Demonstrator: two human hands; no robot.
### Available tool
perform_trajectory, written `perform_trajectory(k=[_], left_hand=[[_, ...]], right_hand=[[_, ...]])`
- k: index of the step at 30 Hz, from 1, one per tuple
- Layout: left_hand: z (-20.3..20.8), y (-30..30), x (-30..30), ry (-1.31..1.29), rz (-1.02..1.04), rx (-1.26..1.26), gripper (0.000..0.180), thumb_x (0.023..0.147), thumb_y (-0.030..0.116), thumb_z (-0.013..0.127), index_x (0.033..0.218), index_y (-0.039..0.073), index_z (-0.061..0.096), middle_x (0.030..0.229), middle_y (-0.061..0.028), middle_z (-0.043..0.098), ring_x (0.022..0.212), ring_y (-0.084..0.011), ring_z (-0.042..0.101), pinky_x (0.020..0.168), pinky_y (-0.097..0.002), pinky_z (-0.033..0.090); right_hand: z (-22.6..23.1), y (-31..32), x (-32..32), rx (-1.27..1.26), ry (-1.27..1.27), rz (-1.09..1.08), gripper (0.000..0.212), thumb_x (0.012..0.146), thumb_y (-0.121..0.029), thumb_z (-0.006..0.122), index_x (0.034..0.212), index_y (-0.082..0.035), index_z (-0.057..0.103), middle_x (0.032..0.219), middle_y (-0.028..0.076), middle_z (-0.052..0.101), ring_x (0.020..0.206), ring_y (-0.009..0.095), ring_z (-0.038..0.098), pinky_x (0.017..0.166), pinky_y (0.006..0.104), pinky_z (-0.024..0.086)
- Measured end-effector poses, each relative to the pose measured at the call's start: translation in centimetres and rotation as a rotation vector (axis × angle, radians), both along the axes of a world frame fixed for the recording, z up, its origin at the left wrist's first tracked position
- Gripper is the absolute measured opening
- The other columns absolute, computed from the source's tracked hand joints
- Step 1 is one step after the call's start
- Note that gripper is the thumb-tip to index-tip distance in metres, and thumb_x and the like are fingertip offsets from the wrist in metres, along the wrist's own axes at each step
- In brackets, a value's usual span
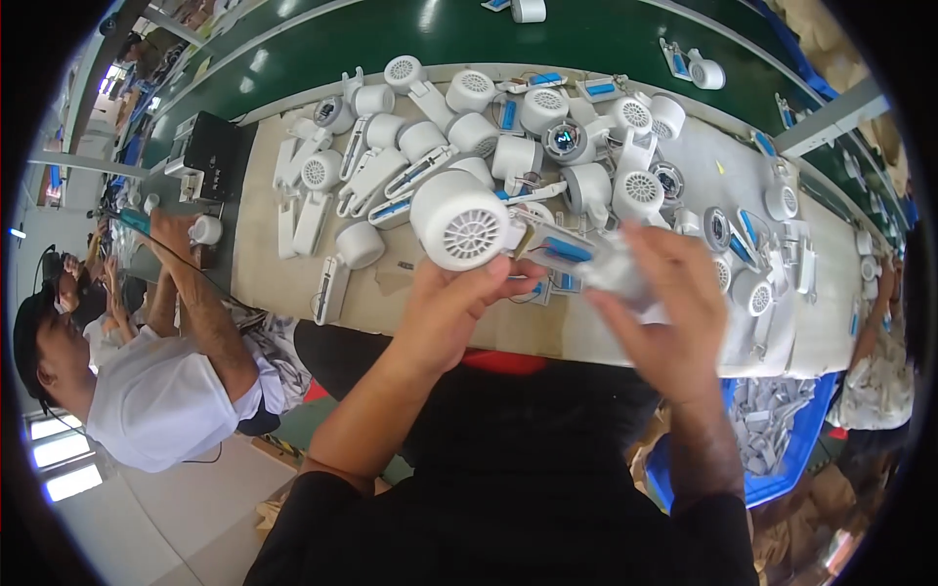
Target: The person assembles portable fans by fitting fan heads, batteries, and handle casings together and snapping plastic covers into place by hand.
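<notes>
My left hand [440, 311] is closed round a white handheld fan [459, 220], just below its round slotted head. The fan's handle is open and points right, baring a blue battery cell [565, 248] and some wiring. At the handle's far end is my right hand [679, 303], smeared by motion. Its thumb and fingers curl round a blurred whitish piece [619, 269] whose kind I cannot make out. Just beyond both hands lies a heap of similar white fans [386, 176], several with open handles and blue cells showing.
A pale mat [391, 293] lies under the heap, with a green conveyor belt [391, 37] behind it. At lower right a blue bin [782, 479] holds many grey-white pieces. A black box [207, 156] stands at left, near a co-worker in a white shirt [166, 410].
</notes>
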State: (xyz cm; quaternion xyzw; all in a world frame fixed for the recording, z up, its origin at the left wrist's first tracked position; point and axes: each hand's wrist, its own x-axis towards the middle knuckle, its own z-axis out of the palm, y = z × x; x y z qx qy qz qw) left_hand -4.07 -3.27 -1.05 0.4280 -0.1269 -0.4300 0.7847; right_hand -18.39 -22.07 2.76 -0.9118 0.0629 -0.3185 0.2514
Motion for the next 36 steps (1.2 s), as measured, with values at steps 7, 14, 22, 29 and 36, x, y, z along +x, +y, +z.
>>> perform_trajectory(k=[7, 14, 22, 29, 36], left_hand=[[0.9, 0.6, -1.0, -0.052, 0.085, 0.047, 0.036, 0.094, 0.009, 0.07, 0.127, 0.002, 0.059, 0.116, -0.0042, 0.065, 0.107, -0.0127, 0.061, 0.091, -0.0303, 0.051], [0.9, 0.0, -0.6, -0.338, 0.244, 0.213, 0.036, 0.088, 0.004, 0.076, 0.121, 0.001, 0.063, 0.111, -0.0046, 0.068, 0.101, -0.012, 0.063, 0.086, -0.0282, 0.052], [-0.2, 1.7, 1.0, -0.096, 0.254, 0.07, 0.038, 0.09, 0.004, 0.074, 0.125, 0.001, 0.06, 0.12, -0.0101, 0.067, 0.111, -0.019, 0.063, 0.096, -0.0339, 0.052], [-1.5, 3.6, 1.6, -0.143, 0.238, 0.002, 0.048, 0.088, 0.005, 0.075, 0.132, 0.001, 0.055, 0.124, -0.014, 0.064, 0.114, -0.0253, 0.063, 0.102, -0.0415, 0.051], [-1.8, 3.8, 3.9, -0.078, 0.423, -0.07, 0.044, 0.091, 0.011, 0.073, 0.129, -0.004, 0.056, 0.117, -0.0153, 0.067, 0.101, -0.0247, 0.07, 0.08, -0.0389, 0.063]], right_hand=[[-1.0, 3.3, 3.7, 0.088, -0.055, 0.158, 0.065, 0.064, -0.004, 0.084, 0.127, -0.008, 0.068, 0.105, 0.009, 0.06, 0.09, 0.026, 0.058, 0.074, 0.0349, 0.049], [-1.7, 4.4, 5.1, 0.071, -0.011, 0.094, 0.063, 0.066, -0.007, 0.082, 0.127, -0.009, 0.068, 0.1, 0.008, 0.057, 0.089, 0.026, 0.058, 0.081, 0.0371, 0.049], [-2.3, 3.0, 4.8, 0.54, 0.194, 0.277, 0.034, 0.077, -0.024, 0.086, 0.095, -0.001, 0.071, 0.084, 0.012, 0.065, 0.076, 0.027, 0.064, 0.066, 0.0345, 0.049], [-3.6, 5.7, 6.1, 0.63, 0.105, 0.214, 0.027, 0.082, -0.024, 0.082, 0.082, -0.001, 0.067, 0.068, 0.009, 0.06, 0.057, 0.019, 0.058, 0.053, 0.0302, 0.044], [-4.2, 6.4, 8.4, 0.725, 0.162, 0.302, 0.033, 0.088, -0.029, 0.077, 0.078, 0.0, 0.064, 0.063, 0.008, 0.055, 0.048, 0.016, 0.051, 0.046, 0.0296, 0.039]])
